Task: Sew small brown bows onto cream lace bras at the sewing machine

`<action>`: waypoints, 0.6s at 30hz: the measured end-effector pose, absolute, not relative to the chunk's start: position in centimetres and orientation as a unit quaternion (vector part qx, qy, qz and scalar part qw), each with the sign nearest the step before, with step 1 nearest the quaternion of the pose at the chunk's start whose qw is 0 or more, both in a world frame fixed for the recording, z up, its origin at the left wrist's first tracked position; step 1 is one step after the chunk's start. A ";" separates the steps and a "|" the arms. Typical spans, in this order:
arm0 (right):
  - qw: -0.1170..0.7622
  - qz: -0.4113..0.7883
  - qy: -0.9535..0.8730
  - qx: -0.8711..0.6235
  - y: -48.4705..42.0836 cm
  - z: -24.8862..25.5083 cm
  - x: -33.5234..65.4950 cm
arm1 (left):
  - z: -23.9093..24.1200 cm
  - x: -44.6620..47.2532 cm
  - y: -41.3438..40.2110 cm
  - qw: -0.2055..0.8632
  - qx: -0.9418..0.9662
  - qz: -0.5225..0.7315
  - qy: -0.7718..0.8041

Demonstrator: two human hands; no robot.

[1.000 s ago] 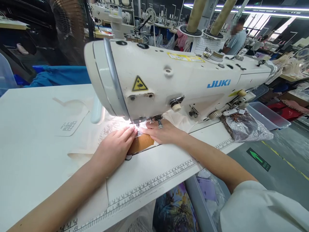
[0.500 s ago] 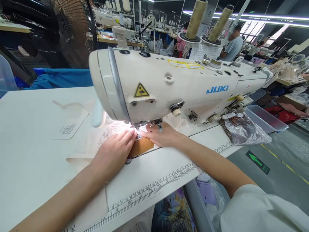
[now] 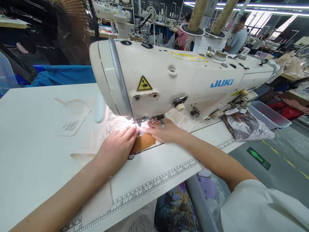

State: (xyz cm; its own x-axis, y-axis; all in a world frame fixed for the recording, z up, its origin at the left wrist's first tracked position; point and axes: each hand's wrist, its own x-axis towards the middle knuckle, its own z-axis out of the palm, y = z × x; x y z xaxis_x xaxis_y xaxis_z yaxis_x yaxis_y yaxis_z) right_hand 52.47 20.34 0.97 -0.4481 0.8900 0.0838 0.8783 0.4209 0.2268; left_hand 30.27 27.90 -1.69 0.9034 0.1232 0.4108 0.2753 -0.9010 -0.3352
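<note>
A white JUKI sewing machine [image 3: 183, 77] stands across the white table [image 3: 31, 145]. Under its head, in the bright lamp light, lies cream lace fabric [image 3: 113, 126] with a small printed label by the needle. My left hand [image 3: 117, 146] lies flat on the fabric, fingers stretched toward the needle. My right hand [image 3: 164, 131] rests flat on the other side of the needle, fingers pointing left and pressing the fabric down. A tan patch [image 3: 143, 143] shows on the table between the two hands. The needle itself is hidden by the machine head.
A printed ruler strip [image 3: 156, 185] runs along the table's front edge. A clear bag of dark items [image 3: 246, 127] lies at the right end, beside a plastic bin [image 3: 272, 114]. Two thread cones [image 3: 198, 16] stand behind the machine. A fan [image 3: 72, 29] and other workers sit farther back.
Both hands stay flat on the fabric at the needle. Only the camera view has shifted slightly.
</note>
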 end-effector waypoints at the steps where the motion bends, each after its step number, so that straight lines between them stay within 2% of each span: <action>1: 0.021 0.120 0.843 0.524 20.4 0.9 52.5 | -1.7 30.3 27.9 0.196 -0.956 -0.194 -0.105; 10: 0.040 0.123 0.835 0.535 20.2 1.2 52.2 | -1.6 30.3 28.0 0.205 -0.951 -0.212 -0.089; 18: 0.004 0.130 0.845 0.518 20.6 1.0 52.5 | -1.9 30.1 28.4 0.170 -0.956 -0.219 -0.098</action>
State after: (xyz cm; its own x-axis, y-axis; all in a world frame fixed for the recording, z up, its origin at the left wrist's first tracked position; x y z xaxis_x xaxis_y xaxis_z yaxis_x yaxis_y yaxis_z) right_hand 52.51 20.58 0.96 -0.4627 0.8772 0.1285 0.8753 0.4289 0.2235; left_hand 30.08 28.42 -1.91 0.8851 0.1130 0.4514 0.2619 -0.9228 -0.2827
